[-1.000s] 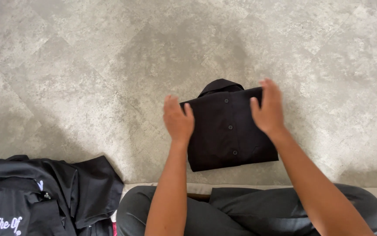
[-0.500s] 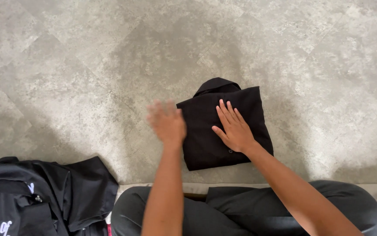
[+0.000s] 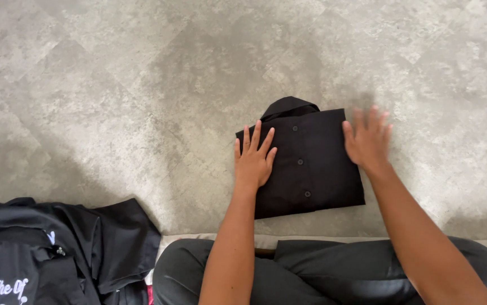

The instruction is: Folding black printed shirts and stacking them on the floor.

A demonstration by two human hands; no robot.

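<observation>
The folded black shirt lies on the grey floor, the left hand flat on its left edge with fingers spread and gripping nothing, the right hand open at its right edge, so a careless sideways push could undo the fold.

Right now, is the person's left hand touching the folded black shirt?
Touching. The head view shows the left hand lying flat, fingers spread, on the left part of the folded black shirt, with no gap showing.
</observation>
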